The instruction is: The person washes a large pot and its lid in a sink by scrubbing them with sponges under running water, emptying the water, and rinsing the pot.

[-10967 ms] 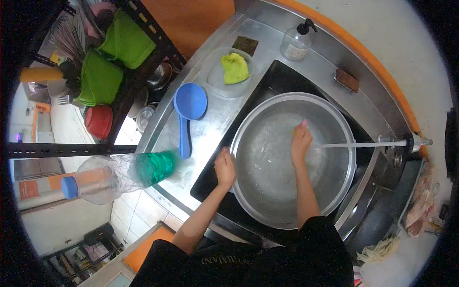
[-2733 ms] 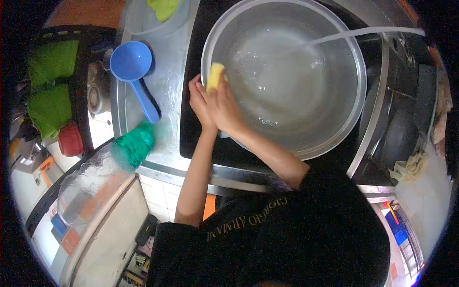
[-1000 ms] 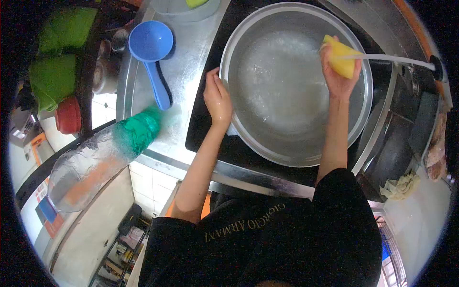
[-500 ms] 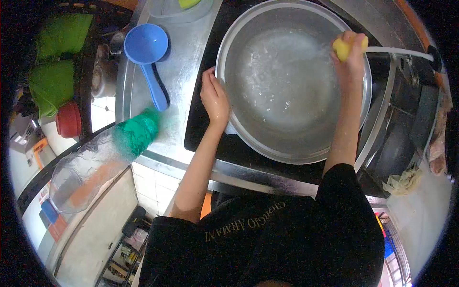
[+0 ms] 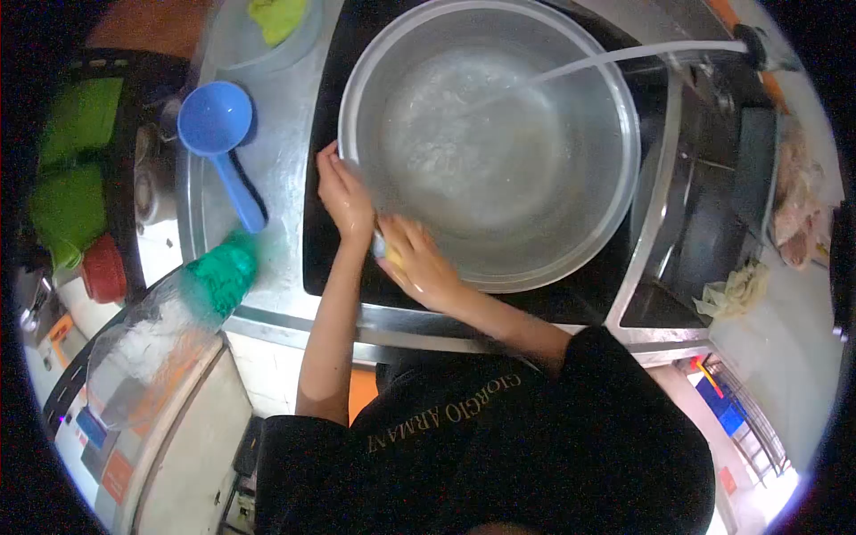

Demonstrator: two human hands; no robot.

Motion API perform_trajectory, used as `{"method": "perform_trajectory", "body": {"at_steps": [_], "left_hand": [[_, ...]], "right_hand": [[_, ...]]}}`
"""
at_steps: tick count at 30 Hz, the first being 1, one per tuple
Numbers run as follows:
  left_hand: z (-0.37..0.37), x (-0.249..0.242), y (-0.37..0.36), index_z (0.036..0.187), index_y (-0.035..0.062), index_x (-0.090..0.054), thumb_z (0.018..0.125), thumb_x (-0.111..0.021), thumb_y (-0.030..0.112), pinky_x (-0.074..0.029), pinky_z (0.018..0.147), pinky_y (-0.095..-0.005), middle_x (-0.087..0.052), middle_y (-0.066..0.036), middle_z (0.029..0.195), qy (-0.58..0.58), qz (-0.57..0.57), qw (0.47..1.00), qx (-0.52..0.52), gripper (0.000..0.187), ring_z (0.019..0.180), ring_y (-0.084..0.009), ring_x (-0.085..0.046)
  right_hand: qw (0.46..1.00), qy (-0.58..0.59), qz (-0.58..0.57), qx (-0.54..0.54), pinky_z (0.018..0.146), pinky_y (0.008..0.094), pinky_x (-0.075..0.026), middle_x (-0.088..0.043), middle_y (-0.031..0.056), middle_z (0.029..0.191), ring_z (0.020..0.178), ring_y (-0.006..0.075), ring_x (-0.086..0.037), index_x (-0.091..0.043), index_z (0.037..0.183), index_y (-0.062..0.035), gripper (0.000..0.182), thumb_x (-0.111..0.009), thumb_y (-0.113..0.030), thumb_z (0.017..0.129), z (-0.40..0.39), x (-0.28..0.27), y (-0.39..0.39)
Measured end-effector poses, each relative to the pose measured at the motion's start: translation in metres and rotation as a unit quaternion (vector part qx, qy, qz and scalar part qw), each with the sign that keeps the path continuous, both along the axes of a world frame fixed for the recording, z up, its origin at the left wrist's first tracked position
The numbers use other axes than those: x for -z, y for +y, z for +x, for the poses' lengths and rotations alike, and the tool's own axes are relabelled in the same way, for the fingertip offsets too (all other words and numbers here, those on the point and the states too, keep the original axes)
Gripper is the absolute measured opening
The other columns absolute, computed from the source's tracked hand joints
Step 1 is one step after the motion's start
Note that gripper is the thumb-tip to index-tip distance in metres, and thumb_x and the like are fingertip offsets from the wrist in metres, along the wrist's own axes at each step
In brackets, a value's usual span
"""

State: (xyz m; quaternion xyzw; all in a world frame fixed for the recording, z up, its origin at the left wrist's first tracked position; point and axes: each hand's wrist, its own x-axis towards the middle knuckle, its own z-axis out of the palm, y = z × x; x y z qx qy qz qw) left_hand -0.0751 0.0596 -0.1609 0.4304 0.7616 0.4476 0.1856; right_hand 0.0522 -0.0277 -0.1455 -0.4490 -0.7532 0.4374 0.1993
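A large round metal basin (image 5: pixel 620 178) with cloudy water in its bottom stands on a dark surface. Its left rim is gripped by my left hand (image 5: pixel 346 201), fingers curled at the edge. My right hand (image 5: pixel 426 270) presses a yellow sponge (image 5: pixel 394 256) against the lower-left outside of the basin, close to my left wrist. Most of the sponge is hidden under the fingers. From the tap (image 5: pixel 758 46) at the upper right, a whitish stream of water (image 5: pixel 637 53) runs into the basin.
A blue dipper (image 5: pixel 214 118) lies on the steel counter (image 5: pixel 283 169). Beyond it, a clear container (image 5: pixel 294 53) holds a yellow-green cloth (image 5: pixel 278 18). A green-and-clear plastic bag or bottle (image 5: pixel 223 272) is at the left edge. A crumpled pale cloth (image 5: pixel 733 292) is at right.
My right hand has moved with the sponge from the basin's right inner rim across to its lower-left outside. My left hand stays at the left rim. The view has shifted.
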Motion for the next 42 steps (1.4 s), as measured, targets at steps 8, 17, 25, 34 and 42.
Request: {"method": "perform_trajectory", "body": {"at_steps": [8, 17, 25, 34, 42], "left_hand": [[0.000, -0.004, 0.000, 0.110, -0.0002, -0.050, 0.096, -0.033, 0.015, -0.044, 0.078, -0.0387, -0.060, -0.022, 0.096, -0.009, -0.038, 0.999, 0.005, 0.027, 0.087, -0.0324, -0.060], [-0.003, 0.005, -0.002, 0.110, -0.0006, -0.051, 0.096, -0.033, 0.016, -0.044, 0.078, -0.0361, -0.061, -0.020, 0.096, -0.005, -0.040, 0.999, 0.008, 0.028, 0.087, -0.0286, -0.060], [0.000, 0.001, -0.002, 0.109, -0.0001, -0.051, 0.097, -0.033, 0.017, -0.045, 0.077, -0.0380, -0.061, -0.021, 0.094, 0.008, -0.016, 1.000, 0.004, 0.028, 0.086, -0.0318, -0.060], [0.002, -0.002, 0.000, 0.107, 0.0002, -0.053, 0.096, -0.035, 0.016, -0.045, 0.073, -0.0396, -0.061, -0.022, 0.091, -0.012, -0.021, 1.000, -0.008, 0.026, 0.083, -0.0361, -0.060], [-0.001, 0.003, -0.001, 0.106, 0.0002, -0.053, 0.095, -0.035, 0.015, -0.045, 0.073, -0.0398, -0.061, -0.023, 0.091, -0.014, 0.004, 1.000, -0.004, 0.026, 0.084, -0.0373, -0.060]], "right_hand": [[0.876, -0.351, -0.003, -0.332, 0.105, 0.0436, -0.029, -0.046, 0.0107, 0.128, 0.124, 0.0294, -0.038, -0.044, 0.128, -0.0090, 0.055, -0.063, -0.025, 0.079, 0.255, -0.040, 0.026], [0.811, -0.473, 0.222, -0.263, 0.099, 0.0392, -0.036, -0.053, 0.0099, 0.105, 0.114, 0.0283, -0.044, -0.057, 0.105, -0.0056, 0.028, -0.049, -0.013, 0.079, 0.327, -0.038, 0.099], [0.875, -0.437, -0.008, -0.207, 0.084, 0.0438, -0.043, -0.058, 0.0110, 0.098, 0.099, 0.0292, -0.054, -0.066, 0.082, -0.0080, 0.016, -0.061, -0.013, 0.068, 0.217, -0.027, -0.008], [0.869, 0.249, -0.372, 0.212, 0.068, 0.0319, -0.052, -0.063, 0.0067, 0.089, 0.074, 0.0174, -0.062, -0.058, 0.098, -0.0005, 0.024, -0.063, -0.018, 0.082, 0.027, 0.063, 0.131], [0.709, 0.604, -0.216, 0.293, 0.093, 0.0612, -0.039, -0.041, 0.0144, 0.130, 0.119, 0.0360, -0.044, -0.035, 0.134, -0.0162, 0.057, -0.055, -0.024, 0.081, 0.137, -0.024, 0.233]]}}
